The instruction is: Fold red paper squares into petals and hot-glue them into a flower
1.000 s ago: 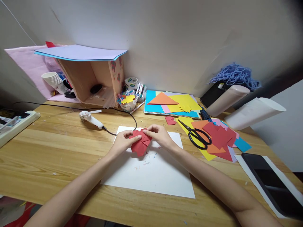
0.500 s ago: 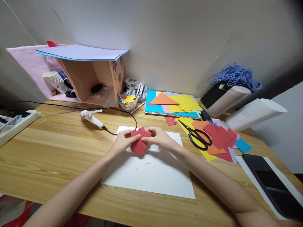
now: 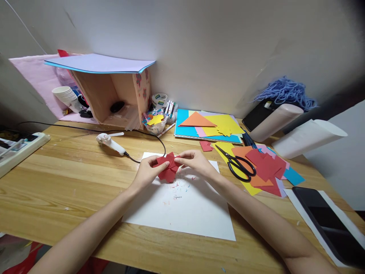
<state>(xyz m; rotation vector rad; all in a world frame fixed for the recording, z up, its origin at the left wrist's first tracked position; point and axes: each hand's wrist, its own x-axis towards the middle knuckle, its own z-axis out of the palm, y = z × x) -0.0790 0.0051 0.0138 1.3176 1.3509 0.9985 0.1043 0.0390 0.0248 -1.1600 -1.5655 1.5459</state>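
Both hands hold a red paper flower [image 3: 169,174] with several pointed petals and creases running through its middle. My left hand [image 3: 148,169] pinches its left side, thumb lying across the front. On the upper right, my right hand [image 3: 194,161] grips a petal between thumb and fingers. The flower is held above a white sheet of paper [image 3: 182,217], whose surface carries small coloured paper scraps. The fingers behind the flower are partly hidden.
Black-handled scissors [image 3: 241,169] lie on coloured paper pieces [image 3: 265,163] at the right. A white glue gun [image 3: 110,144] with a black cord rests at the left. A phone [image 3: 327,224] lies at front right; an open box [image 3: 114,91] stands behind.
My right thumb has moved up and slightly right along the flower, onto an upper right petal. The flower has tilted a little. My left hand keeps its pinch.
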